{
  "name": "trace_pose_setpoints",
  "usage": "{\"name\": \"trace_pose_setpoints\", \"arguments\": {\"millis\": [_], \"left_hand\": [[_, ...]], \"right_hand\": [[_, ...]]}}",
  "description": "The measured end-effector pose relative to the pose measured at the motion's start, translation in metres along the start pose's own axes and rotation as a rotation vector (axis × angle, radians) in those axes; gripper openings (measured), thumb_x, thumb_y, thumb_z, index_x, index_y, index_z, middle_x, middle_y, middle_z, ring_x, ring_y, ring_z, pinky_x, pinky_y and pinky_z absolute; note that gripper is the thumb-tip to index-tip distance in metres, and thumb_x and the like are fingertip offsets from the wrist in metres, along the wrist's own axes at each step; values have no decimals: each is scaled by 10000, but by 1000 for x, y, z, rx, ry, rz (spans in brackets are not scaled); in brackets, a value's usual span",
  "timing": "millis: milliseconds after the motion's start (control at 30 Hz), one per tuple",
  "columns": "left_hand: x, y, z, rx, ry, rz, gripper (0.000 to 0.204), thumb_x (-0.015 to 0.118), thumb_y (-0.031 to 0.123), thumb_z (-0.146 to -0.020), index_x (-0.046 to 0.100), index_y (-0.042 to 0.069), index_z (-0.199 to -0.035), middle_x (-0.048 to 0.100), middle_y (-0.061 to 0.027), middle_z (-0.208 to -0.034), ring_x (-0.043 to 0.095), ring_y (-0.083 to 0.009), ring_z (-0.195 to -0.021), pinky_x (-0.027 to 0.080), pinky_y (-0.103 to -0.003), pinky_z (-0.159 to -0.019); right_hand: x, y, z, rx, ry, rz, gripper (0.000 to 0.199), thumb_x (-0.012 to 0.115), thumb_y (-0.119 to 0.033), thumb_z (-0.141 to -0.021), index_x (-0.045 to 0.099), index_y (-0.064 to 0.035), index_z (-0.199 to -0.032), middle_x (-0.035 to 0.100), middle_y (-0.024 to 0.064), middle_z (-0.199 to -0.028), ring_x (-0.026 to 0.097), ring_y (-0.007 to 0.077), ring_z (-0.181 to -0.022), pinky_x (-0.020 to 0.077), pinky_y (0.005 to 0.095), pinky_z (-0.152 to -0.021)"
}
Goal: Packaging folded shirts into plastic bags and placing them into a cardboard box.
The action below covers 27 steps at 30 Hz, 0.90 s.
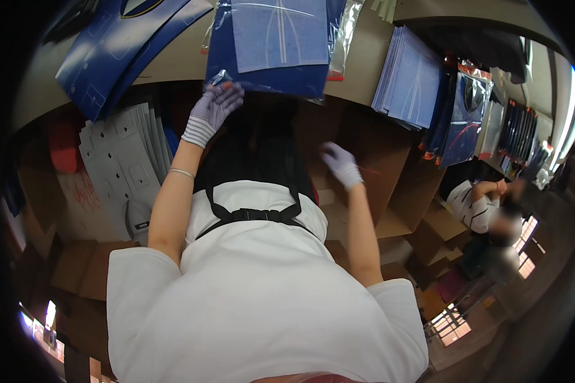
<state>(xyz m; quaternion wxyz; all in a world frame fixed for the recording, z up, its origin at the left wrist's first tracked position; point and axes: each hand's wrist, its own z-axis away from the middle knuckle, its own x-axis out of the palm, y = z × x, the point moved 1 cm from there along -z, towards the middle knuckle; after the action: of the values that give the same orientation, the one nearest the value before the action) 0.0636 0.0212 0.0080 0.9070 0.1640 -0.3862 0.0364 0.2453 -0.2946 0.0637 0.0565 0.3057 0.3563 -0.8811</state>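
A clear plastic bag [262, 82] with a dark blue folded garment or sheet inside lies at the table's near edge. On top of it rests a light blue folded piece [281, 32] with pale lines down its middle. My left hand [217, 107], in a pale purple glove with a striped cuff, is closed on the bag's near left corner, where the plastic bunches up. My right hand [342, 164], gloved alike, hangs below the table edge, apart from the bag; motion blurs its fingers. Beside it runs a thin red streak [370, 169], too blurred to identify.
Blue printed pieces [118, 48] overhang the table on the left, a stack of light blue pieces [407, 80] on the right. Below are grey-white button-front pieces [128, 166] and cardboard boxes [370, 159]. Bagged garments [463, 121] stand farther right, near another person [473, 201].
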Motion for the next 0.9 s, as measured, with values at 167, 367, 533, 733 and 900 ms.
{"name": "trace_pose_setpoints", "arguments": {"millis": [167,367,533,733,900], "left_hand": [[43,17,-22,121,-110,223,700,138,508,-916,274,-83,-1266,300,-277,-1334,280,-415,-1254,253,-516,-1038],[49,37,-40,225,-166,71,737,162,542,-894,244,-72,-1293,250,-243,-1380,252,-408,-1271,218,-531,-1047],[33,42,-31,179,-148,167,656,200,472,-909,228,-36,-1323,149,-194,-1434,132,-336,-1332,86,-503,-1086],[29,46,-24,316,-8,52,585,157,465,-923,246,85,-1359,229,-190,-1412,219,-360,-1304,204,-497,-1061],[34,52,-27,303,0,18,564,173,416,-934,290,32,-1330,250,-198,-1398,234,-356,-1297,227,-497,-1062]], "right_hand": [[37,-125,-126,-221,-109,-737,194,419,14,-806,584,-3,-907,627,106,-891,616,176,-743,479,254,-636],[-79,4,-186,322,546,-982,145,425,-48,-865,554,20,-876,612,165,-765,609,201,-588,500,299,-474],[-87,-122,-219,112,609,-282,447,560,-343,-758,558,-19,-1065,606,197,-968,594,365,-830,474,425,-738],[-112,-184,-144,-263,678,-391,320,590,-257,-793,561,3,-977,616,176,-894,579,339,-825,447,367,-753],[-259,-97,69,-159,646,-47,358,624,-232,-802,582,7,-1064,636,151,-882,597,172,-806,461,277,-735]]}}
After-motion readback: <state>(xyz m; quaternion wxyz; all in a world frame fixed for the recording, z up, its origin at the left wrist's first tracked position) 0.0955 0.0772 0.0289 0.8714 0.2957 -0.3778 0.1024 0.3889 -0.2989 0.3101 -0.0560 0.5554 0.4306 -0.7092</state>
